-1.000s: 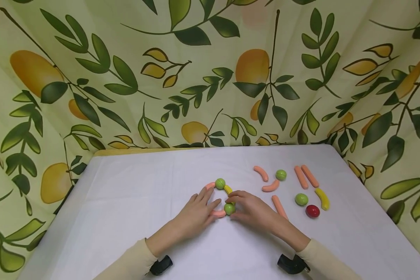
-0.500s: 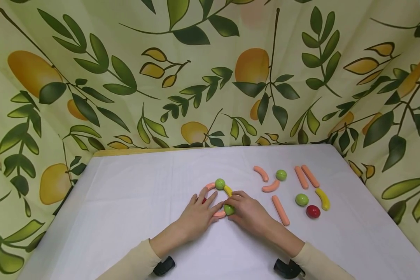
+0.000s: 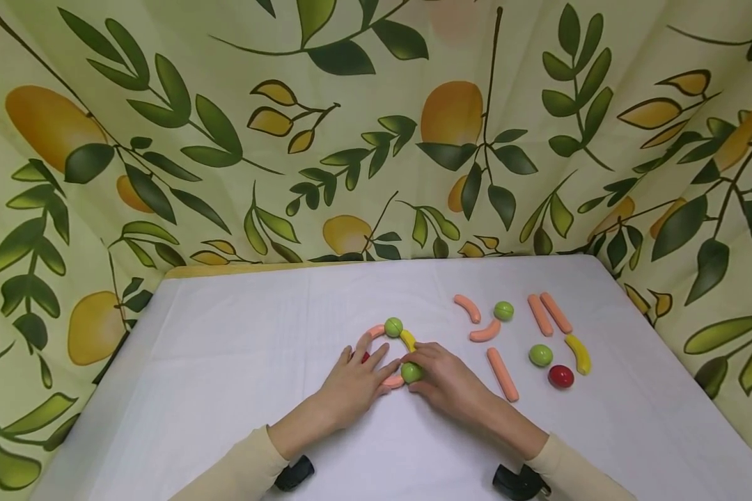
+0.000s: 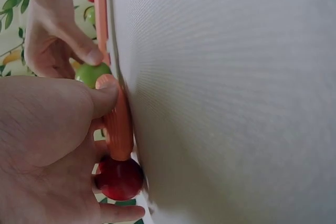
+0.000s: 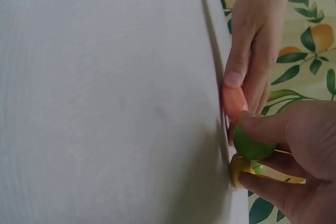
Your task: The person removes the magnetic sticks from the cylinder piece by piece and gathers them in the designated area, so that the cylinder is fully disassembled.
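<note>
Pink curved toy sausages, green balls, a red ball (image 4: 121, 179) and a yellow toy banana (image 3: 408, 339) form a small ring mid-table. My left hand (image 3: 349, 386) lies over the ring's left side. Its thumb and fingers pinch the near curved sausage (image 4: 119, 124), while other fingers reach past the red ball. My right hand (image 3: 446, 383) holds the near green ball (image 3: 411, 372) between thumb and fingers, right at the sausage's end. Its fingers also overlap the banana's near end. Another green ball (image 3: 393, 327) and a curved sausage (image 3: 376, 331) make up the far side.
To the right lie a straight sausage (image 3: 503, 374), two curved sausages (image 3: 467, 308), a green ball (image 3: 504, 311), two straight sausages (image 3: 540, 315), another green ball (image 3: 540, 355), a red ball (image 3: 560, 376) and a banana (image 3: 578, 354). A patterned curtain (image 3: 376, 160) hangs behind the white tabletop (image 3: 238, 334).
My right hand has drawn slightly left and its fingers have closed round the near green ball. My left hand shifted a little, showing the red ball. The straight sausage is now uncovered by my right forearm.
</note>
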`<state>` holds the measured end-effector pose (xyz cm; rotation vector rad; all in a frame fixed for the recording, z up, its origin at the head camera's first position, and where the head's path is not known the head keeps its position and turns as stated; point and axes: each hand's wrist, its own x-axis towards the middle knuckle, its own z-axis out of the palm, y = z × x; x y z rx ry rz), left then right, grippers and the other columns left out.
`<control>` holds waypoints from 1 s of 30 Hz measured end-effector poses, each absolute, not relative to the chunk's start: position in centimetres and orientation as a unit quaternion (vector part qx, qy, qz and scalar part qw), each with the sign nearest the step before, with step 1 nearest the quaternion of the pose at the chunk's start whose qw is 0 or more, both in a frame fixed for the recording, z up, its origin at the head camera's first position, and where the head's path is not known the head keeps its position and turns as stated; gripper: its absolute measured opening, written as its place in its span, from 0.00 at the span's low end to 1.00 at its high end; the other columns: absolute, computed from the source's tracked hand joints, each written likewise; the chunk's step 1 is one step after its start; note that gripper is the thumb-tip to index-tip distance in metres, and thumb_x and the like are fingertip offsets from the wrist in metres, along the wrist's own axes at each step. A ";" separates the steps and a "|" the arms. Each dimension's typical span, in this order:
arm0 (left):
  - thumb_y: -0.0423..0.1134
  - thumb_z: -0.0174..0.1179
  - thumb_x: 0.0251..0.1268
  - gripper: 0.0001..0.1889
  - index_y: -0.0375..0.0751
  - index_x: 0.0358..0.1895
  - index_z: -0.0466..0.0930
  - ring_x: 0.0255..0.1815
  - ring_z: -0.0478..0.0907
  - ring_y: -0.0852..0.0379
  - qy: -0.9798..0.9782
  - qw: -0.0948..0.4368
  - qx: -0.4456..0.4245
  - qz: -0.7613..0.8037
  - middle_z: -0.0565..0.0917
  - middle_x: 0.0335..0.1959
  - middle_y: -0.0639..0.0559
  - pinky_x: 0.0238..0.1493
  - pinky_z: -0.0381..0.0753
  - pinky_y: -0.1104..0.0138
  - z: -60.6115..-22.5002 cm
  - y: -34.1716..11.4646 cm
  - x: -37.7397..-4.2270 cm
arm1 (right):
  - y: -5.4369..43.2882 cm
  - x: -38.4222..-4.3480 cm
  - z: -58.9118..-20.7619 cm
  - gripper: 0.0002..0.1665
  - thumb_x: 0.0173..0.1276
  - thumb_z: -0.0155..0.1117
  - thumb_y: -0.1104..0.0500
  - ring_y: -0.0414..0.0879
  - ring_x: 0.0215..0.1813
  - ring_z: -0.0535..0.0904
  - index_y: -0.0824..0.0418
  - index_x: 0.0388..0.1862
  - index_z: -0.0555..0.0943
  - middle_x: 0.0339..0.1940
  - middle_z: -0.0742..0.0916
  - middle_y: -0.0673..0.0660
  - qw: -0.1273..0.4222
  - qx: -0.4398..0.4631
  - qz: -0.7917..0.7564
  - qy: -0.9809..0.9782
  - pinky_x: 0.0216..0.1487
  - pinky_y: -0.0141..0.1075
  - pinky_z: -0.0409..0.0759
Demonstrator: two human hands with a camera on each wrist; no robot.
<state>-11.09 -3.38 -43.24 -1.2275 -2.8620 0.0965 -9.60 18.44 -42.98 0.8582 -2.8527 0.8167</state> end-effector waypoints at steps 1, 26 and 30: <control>0.54 0.47 0.76 0.25 0.54 0.71 0.69 0.76 0.51 0.42 -0.918 0.013 -0.394 0.028 0.68 0.72 0.47 0.63 0.70 0.46 -43.2 -3.3 -11.1 | 18.7 -9.6 -42.9 0.22 0.59 0.74 0.61 0.55 0.65 0.75 0.60 0.54 0.82 0.56 0.84 0.56 0.018 0.270 0.284 -0.920 0.63 0.49 0.73; 0.52 0.49 0.75 0.24 0.54 0.71 0.69 0.75 0.51 0.42 -0.922 -0.006 -0.386 0.006 0.68 0.72 0.48 0.59 0.72 0.45 -42.9 -3.3 -11.0 | 25.8 -8.4 -40.6 0.27 0.52 0.77 0.69 0.47 0.47 0.82 0.65 0.52 0.82 0.48 0.85 0.54 0.033 0.170 0.378 -0.909 0.45 0.34 0.84; 0.52 0.49 0.75 0.24 0.54 0.71 0.69 0.76 0.49 0.43 -0.924 -0.018 -0.381 -0.010 0.67 0.72 0.47 0.60 0.71 0.44 -42.9 -3.4 -10.8 | 29.4 -8.7 -40.4 0.27 0.51 0.77 0.72 0.51 0.47 0.82 0.67 0.52 0.82 0.48 0.85 0.58 0.080 0.144 0.349 -0.922 0.43 0.40 0.85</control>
